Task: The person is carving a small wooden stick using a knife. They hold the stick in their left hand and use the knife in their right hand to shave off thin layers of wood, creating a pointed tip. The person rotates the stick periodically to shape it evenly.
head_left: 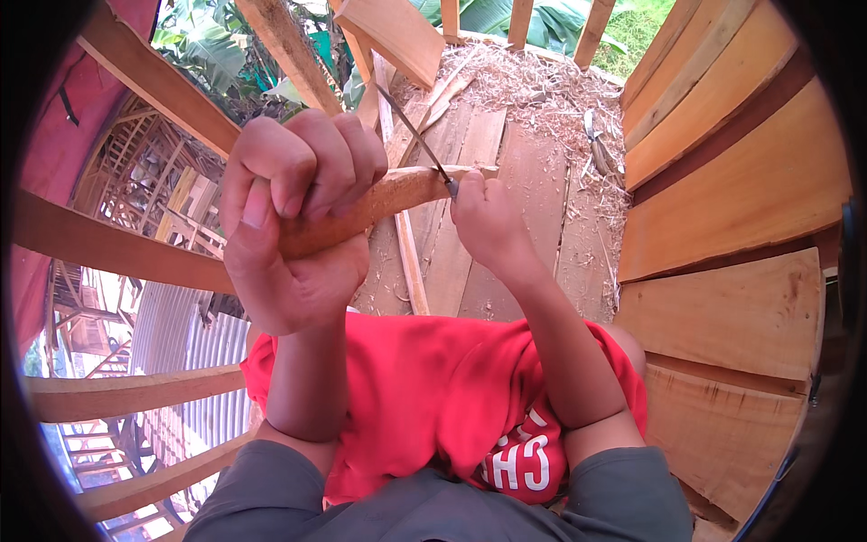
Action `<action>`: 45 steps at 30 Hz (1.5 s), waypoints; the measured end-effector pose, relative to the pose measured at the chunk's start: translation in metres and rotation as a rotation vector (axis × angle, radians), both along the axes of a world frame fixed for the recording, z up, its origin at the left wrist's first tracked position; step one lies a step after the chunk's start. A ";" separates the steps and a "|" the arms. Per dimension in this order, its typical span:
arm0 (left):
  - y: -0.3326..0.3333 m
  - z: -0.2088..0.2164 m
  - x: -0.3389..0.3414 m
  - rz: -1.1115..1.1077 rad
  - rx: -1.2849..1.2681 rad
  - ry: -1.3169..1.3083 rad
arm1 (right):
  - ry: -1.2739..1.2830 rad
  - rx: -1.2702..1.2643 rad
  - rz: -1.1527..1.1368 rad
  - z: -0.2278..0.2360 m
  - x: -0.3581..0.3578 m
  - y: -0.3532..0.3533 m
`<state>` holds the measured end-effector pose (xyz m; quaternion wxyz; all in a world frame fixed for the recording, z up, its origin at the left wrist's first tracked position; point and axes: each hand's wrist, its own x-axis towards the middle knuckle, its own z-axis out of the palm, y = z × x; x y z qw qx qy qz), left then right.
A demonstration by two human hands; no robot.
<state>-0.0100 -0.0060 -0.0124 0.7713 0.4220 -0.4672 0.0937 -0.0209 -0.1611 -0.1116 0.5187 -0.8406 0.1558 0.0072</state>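
Note:
My left hand (298,217) is closed in a fist around the thick end of a curved wooden stick (397,191), raised well above the floor. The stick runs out to the right from that fist, its narrower end reaching past my right hand. My right hand (492,221) is closed on a knife, its grip mostly hidden by the fingers. The knife's long thin blade (414,132) slants up and left, crossing the stick close to the right fist. Whether the edge is cutting into the wood cannot be made out. Red cloth (424,379) covers my lap below both hands.
A plank floor (533,217) lies ahead, with heaped wood shavings (533,90) at the far end. A loose strip of wood (411,262) rests on it. Board walling (731,217) rises on the right. Wooden rails (126,239) stand on the left. A timber block (393,36) leans at the back.

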 end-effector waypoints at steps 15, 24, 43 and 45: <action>-0.019 0.004 -0.006 -0.066 0.038 0.009 | 0.026 -0.088 -0.164 -0.078 0.021 -0.051; -0.009 0.005 0.000 0.000 0.033 0.032 | 0.067 -0.140 -0.108 -0.040 0.022 -0.035; -0.007 0.001 -0.005 -0.041 0.074 0.026 | -0.022 -0.016 -0.047 -0.034 0.010 -0.025; -0.007 0.005 -0.006 -0.035 0.061 0.030 | -0.001 -0.016 -0.017 -0.033 0.003 -0.020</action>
